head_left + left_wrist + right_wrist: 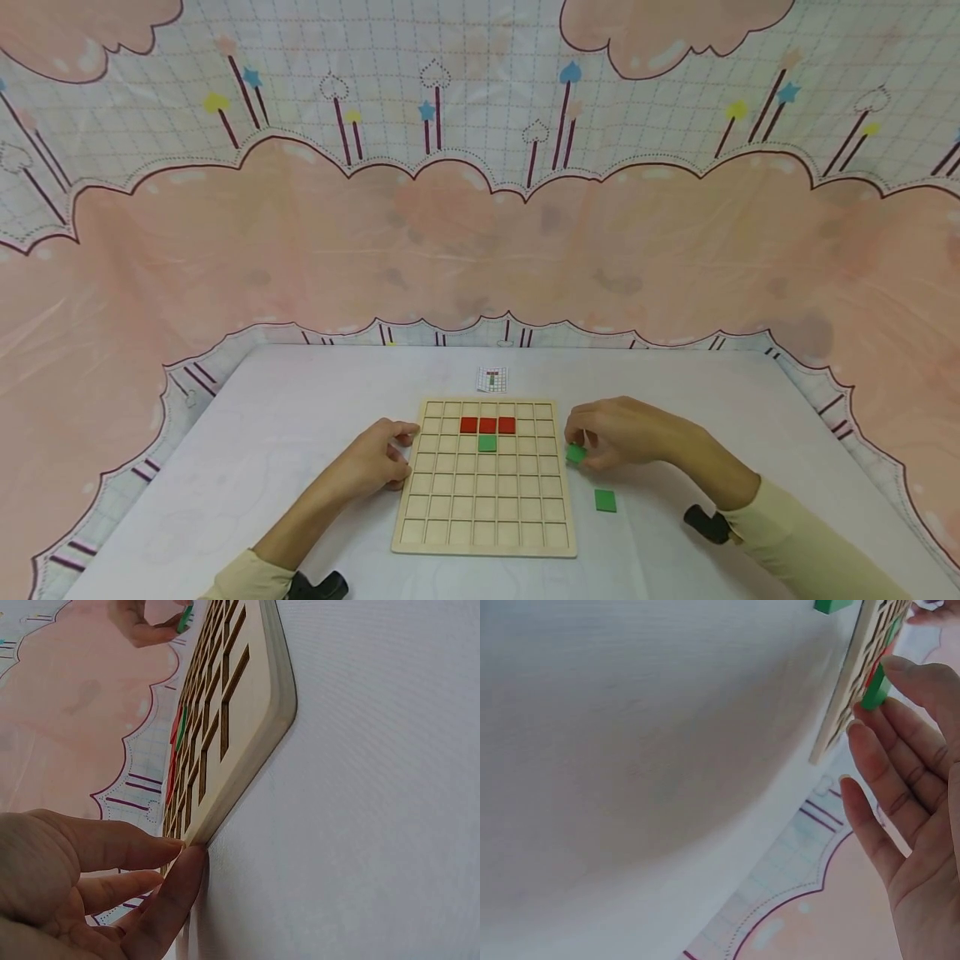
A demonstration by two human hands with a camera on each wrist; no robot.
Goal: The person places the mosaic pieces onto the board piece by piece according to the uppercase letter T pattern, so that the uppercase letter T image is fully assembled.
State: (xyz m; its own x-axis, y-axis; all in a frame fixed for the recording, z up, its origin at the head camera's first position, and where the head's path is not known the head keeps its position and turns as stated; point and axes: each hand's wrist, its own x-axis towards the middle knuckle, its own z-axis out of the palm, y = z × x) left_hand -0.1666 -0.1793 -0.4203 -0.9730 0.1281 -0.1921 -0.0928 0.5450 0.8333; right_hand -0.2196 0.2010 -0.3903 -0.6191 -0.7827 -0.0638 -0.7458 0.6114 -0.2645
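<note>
A square wooden grid board (480, 508) lies on the white table, with three red tiles (487, 426) in a row and a green tile (487, 443) directly below the middle one. My left hand (372, 457) touches the board's left edge with thumb and fingertips; its fingers are fairly straight in the left wrist view. Just off the board's right edge, my right hand (626, 433) pinches another green tile (877, 688) between thumb and fingers. A third green tile (605, 501) lies on the table to the right of the board, below that hand.
A small printed card (492, 380) with a grid pattern lies behind the board. White cloth covers the table (315, 375), and a patterned pink curtain (480, 250) hangs behind it. Black wrist devices (707, 525) sit near both sleeves.
</note>
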